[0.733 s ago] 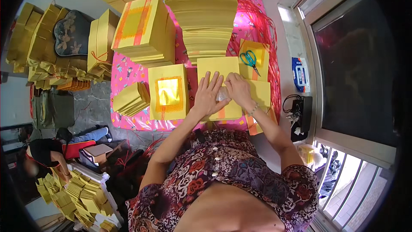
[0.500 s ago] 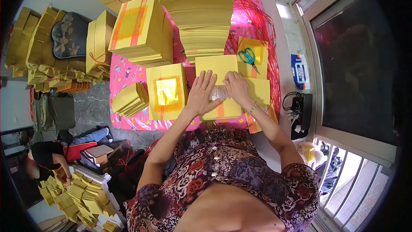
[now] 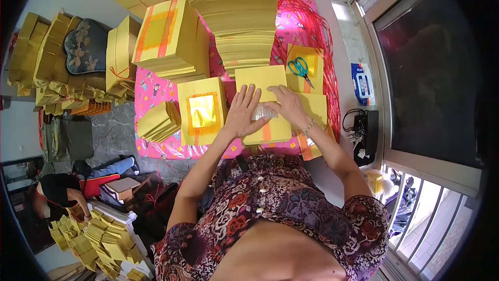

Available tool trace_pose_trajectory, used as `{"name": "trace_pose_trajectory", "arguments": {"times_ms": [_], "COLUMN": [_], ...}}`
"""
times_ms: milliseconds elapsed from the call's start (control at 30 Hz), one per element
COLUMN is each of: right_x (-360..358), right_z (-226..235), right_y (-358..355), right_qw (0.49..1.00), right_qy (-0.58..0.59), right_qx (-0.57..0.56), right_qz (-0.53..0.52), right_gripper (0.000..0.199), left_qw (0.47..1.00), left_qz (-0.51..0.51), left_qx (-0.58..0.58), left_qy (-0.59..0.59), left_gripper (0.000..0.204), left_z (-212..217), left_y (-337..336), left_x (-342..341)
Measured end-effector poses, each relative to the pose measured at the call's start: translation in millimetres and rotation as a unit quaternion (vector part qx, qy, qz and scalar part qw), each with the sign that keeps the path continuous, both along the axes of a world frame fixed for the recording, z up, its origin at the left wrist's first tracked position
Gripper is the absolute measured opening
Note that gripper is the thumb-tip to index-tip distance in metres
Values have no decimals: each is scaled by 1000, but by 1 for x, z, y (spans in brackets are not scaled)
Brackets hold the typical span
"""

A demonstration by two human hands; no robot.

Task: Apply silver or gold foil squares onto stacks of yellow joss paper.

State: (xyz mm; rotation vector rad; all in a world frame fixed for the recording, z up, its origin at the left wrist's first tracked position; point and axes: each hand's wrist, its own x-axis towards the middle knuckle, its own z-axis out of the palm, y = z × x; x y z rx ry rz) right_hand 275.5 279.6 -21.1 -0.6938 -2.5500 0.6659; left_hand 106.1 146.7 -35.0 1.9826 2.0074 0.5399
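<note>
Both hands are at work on a squared stack of yellow paper [image 3: 260, 77] near the centre of the frame, at the front of the pink-covered counter [image 3: 147, 93]. A silver patch [image 3: 266, 111] shows on its top sheet between the hands, with an orange stripe [image 3: 266, 133] below it.

The left hand [image 3: 241, 116] lies flat over the stack's left side, its fingers extended and slightly parted, its thumb reaching toward the patch; it grips nothing. The right hand [image 3: 290, 108] rests on the right side with its fingers loosely bent and the thumb apart from them. Nothing shows in that gap, though the undersides of the fingers are hidden.

The step in hand looks like pressing the silver patch smooth on the top sheet, the left hand steadying. The next move seems to call for even pressure out to the patch's edges, then a straight lift that does not drag the paper askew.

Left of the stack lies another pile with a gold foil square [image 3: 202, 111]; teal-handled scissors [image 3: 299, 67] rest on yellow paper to the upper right.
</note>
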Motion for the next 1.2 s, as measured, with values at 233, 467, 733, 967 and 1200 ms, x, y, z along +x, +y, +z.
{"name": "trace_pose_trajectory", "arguments": {"times_ms": [233, 467, 733, 967, 1200], "right_x": [1, -7, 23, 90, 172], "right_z": [2, 19, 28, 17, -39], "right_y": [10, 8, 30, 30, 29], "right_qw": [991, 991, 657, 731, 746], "right_qy": [-35, 72, 230, 227, 196], "right_qx": [115, 100, -698, -610, -559], "right_qz": [57, -46, -168, -203, -303], "right_gripper": [30, 36, 35, 33, 32], "left_qw": [997, 982, 976, 957, 972], "left_qz": [19, 69, 56, 27, 62], "left_qx": [75, 158, 199, 289, 179], "left_qy": [-16, 76, 65, -29, -136], "left_gripper": [71, 55, 60, 64, 57], "left_z": [9, 6, 34, 36, 0], "left_y": [10, 26, 34, 17, -28], "left_x": [-14, -23, -3, 29, 28]}}
